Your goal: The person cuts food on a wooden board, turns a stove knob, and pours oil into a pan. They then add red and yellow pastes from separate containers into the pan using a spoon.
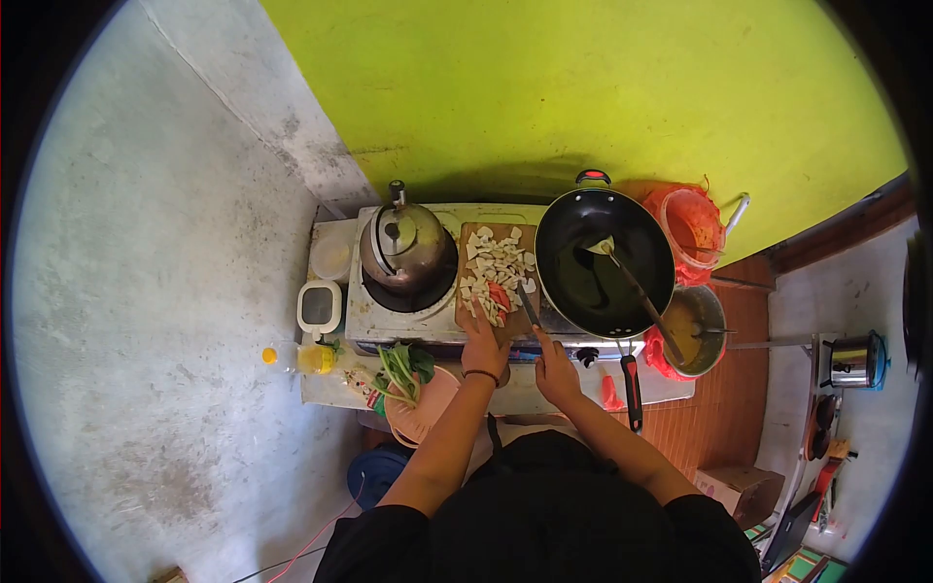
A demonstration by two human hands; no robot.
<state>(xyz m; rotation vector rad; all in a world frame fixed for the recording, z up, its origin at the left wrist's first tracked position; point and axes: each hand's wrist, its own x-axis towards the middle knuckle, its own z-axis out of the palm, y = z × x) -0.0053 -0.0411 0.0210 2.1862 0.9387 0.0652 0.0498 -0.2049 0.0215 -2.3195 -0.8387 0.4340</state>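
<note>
- A bottle with a yellow cap [315,360] lies at the left end of the desk [663,391].
- Leafy greens [398,375] rest over a pink bowl [424,416].
- A kettle [413,248] sits on the stove's left burner.
- The left hand [481,352] reaches over the near edge of the cutting board [519,325], fingertips by the red pieces [499,295]; whether it grips any, I cannot tell.
- Pale chopped pieces [496,255] cover most of the board, between kettle and wok.
- The right hand [556,373] is closed around the handle of 1 knife [528,306], blade over the board's right side.
- A spatula [637,282] leans in the black wok [565,255].
- A metal pot [717,303] holds yellowish liquid.
</note>
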